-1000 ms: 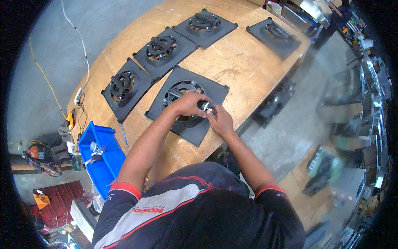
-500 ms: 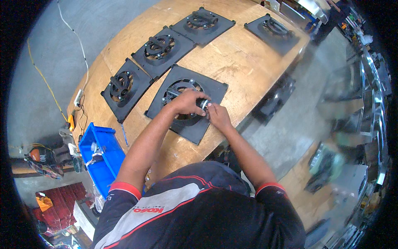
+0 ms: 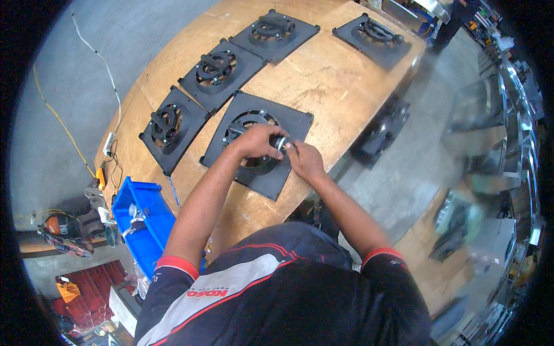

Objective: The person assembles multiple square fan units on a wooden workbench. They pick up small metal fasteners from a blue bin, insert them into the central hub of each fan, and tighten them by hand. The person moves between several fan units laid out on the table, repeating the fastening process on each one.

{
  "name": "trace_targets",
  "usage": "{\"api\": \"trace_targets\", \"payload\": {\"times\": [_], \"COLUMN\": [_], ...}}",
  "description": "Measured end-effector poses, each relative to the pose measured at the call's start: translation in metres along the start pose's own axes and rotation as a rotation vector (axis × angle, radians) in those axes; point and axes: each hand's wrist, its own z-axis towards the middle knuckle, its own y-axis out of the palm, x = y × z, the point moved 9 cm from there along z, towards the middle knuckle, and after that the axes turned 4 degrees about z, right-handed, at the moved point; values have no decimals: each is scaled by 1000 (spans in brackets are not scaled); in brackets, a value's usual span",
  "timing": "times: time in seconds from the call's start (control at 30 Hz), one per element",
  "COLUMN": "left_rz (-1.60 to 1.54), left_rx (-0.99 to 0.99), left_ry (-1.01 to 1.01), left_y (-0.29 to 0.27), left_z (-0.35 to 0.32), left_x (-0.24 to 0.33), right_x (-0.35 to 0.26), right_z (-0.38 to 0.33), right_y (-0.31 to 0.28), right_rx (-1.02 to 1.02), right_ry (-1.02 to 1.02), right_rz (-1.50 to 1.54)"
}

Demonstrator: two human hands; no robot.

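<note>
A black square panel (image 3: 276, 183) with a round slotted opening lies on the wooden table in front of me. My left hand (image 3: 258, 142) is over its middle, fingers curled round a short black cylinder with a pale ring (image 3: 281, 143). From the right, my right hand (image 3: 306, 160) has its thumb and fingers pinched together at the ringed end of that cylinder. Whatever small piece is in this pinch is hidden. A dark bar (image 3: 234, 131) on the panel shows just left of my left hand.
Three similar panels (image 3: 214, 70) lie in a row beyond, and another panel (image 3: 375, 39) is at the far right of the table (image 3: 323, 86). A blue bin (image 3: 151, 203) holding small parts stands at left, beside a thin blue-handled tool (image 3: 174, 191). A person (image 3: 453, 26) stands far right.
The view has shifted slightly. My right fingers have moved a little at the cylinder's end, while my left hand keeps its grip. More of the far person shows now.
</note>
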Motion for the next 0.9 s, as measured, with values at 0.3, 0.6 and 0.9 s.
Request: {"api": "trace_targets", "payload": {"times": [0.3,0.6,0.9], "left_rz": [-43,-16,-17], "left_rx": [-15,-8,-8], "left_ry": [-4,8,16], "left_y": [-1,-1,-1], "left_z": [2,4,4], "left_x": [4,6,5], "right_x": [23,41,36], "right_z": [0,5,8], "right_y": [19,34,27], "right_rx": [-157,-249,-124], "right_ry": [152,297,300], "right_rz": [344,449,409]}}
